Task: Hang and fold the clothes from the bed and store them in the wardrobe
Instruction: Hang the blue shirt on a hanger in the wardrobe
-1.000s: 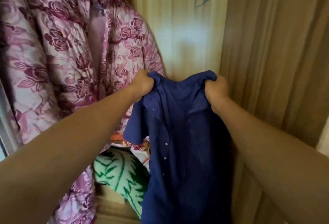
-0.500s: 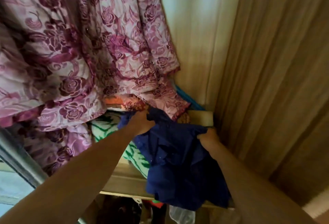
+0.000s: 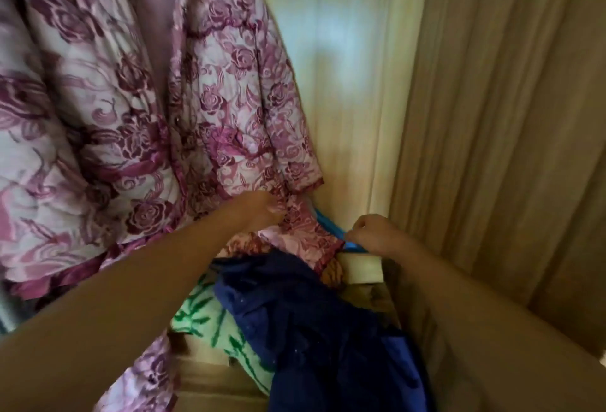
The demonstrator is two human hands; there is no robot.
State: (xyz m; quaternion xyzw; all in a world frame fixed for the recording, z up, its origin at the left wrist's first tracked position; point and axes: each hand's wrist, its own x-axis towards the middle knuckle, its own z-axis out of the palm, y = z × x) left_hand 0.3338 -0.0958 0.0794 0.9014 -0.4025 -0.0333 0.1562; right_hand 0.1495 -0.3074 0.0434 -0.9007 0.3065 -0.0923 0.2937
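Navy shirt [image 3: 314, 320] lies loose on the wardrobe shelf [image 3: 362, 269] pile w/ neither hand gripping it — left hand [image 3: 259, 211] pinches the floral robe [image 3: 131, 116] hem, right hand [image 3: 373, 234] loosely curled, empty — unfolded, overhanging, it may slide off.

The wardrobe shelf [image 3: 210, 375] in front of me is pale wood, its front edge showing low in the view. On it lies a green-patterned cloth [image 3: 210, 323], and my navy shirt [image 3: 314, 329] sits crumpled on top of that, spilling over the shelf's front edge. A pale box [image 3: 360, 269] sits at the back by the side wall.
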